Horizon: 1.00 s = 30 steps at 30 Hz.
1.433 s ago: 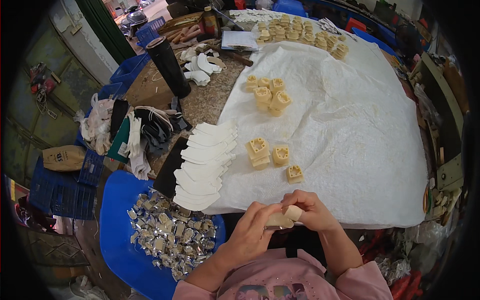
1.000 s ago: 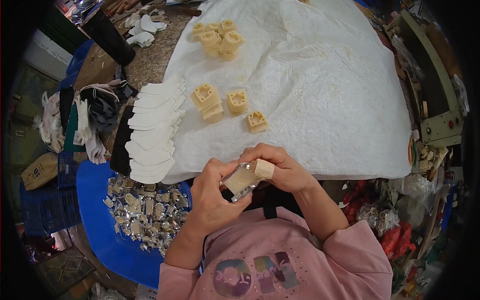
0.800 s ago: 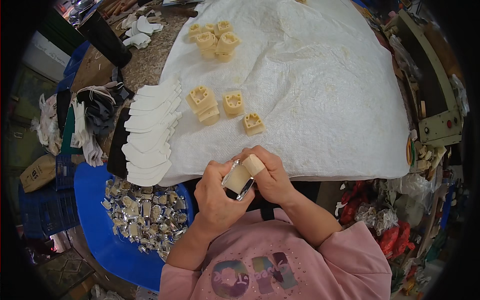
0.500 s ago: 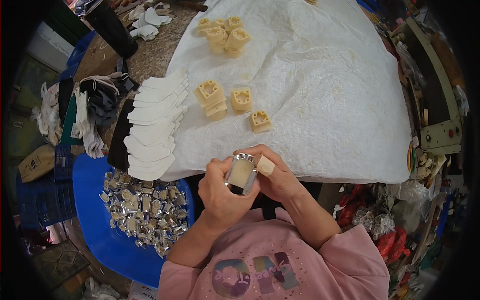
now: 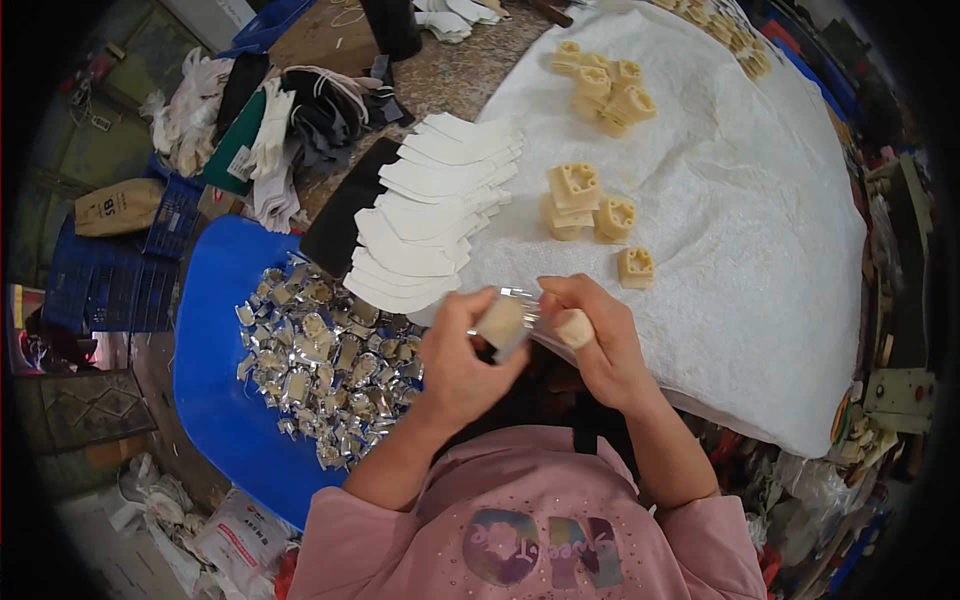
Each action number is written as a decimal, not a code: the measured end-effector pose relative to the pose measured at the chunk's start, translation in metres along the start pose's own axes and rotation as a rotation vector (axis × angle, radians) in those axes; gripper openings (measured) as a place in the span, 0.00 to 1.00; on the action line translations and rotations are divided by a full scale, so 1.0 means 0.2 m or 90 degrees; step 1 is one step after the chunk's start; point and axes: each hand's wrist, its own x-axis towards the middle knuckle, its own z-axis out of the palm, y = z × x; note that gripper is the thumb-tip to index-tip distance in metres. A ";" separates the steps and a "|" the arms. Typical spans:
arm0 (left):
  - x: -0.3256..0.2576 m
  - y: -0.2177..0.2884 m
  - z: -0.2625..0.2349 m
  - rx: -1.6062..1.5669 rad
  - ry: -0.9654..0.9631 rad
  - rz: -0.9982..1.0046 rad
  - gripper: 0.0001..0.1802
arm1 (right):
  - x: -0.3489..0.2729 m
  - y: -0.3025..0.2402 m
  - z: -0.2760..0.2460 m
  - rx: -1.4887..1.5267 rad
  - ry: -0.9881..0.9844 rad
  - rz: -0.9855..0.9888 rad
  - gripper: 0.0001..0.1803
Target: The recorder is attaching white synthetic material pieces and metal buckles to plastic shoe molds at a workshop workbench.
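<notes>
My left hand is closed around a shiny silver part with a beige inner face, held just off the near edge of the white sheet. Motion smears the part's right edge. Close to that edge, my right hand has its fingers curled in. A pale beige piece sits at its thumb, and whether this is a finger wrap or a small block I cannot tell. Past my hands, a single beige moulded block stands on the white sheet, with a stack of similar blocks behind it.
Left of the sheet, overlapping white curved pieces lie in a row. A blue tub below holds many silver-and-beige parts. More beige blocks stand farther back. Gloves and a black cylinder are at the far left.
The view has turned left, so the table and tub appear farther right. My right hand has drawn slightly away from the silver part, which stays in my left hand and is now tilted.
</notes>
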 end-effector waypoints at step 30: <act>0.04 -0.11 -0.27 0.220 -0.035 0.081 0.20 | 0.23 -0.09 0.01 -0.076 0.022 -0.109 0.15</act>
